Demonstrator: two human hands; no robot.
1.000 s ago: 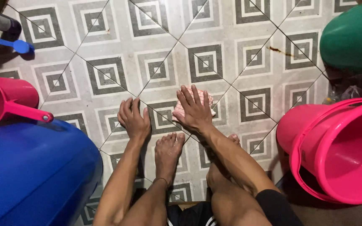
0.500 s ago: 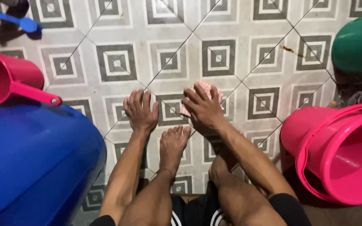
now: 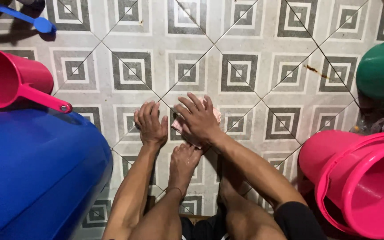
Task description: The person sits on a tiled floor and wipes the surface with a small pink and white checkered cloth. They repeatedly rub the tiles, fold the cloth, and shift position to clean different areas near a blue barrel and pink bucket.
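**Pink cloth pressed flat to the patterned tile, mid-floor**

Near the middle of the frame the right hand point(image 3: 198, 119) lies palm down with fingers spread over a small pink cloth point(image 3: 217, 114), pinning it against the tiled floor point(image 3: 263, 53); nothing is gripped between the fingers, the cloth is simply held down under the flat palm. Just to its left, the left hand point(image 3: 150, 124) rests open and empty on the bare tile, fingers together, bracing. A bare foot point(image 3: 184, 162) sits directly below both hands.

As to progress, the tiles around the hands look dull and evenly grey, with no clear line between wiped and unwiped areas, so how much is finished cannot be told. A brownish stain point(image 3: 313, 70) toward the upper right remains on the floor, well apart from the cloth.

Around the edges: a blue barrel point(image 3: 32, 173) at lower left with a pink dipper point(image 3: 10, 78) resting on it, a blue scoop handle point(image 3: 21, 17) at upper left, a green container point(image 3: 381, 71) at right, and a pink bucket point(image 3: 361, 182) at lower right.
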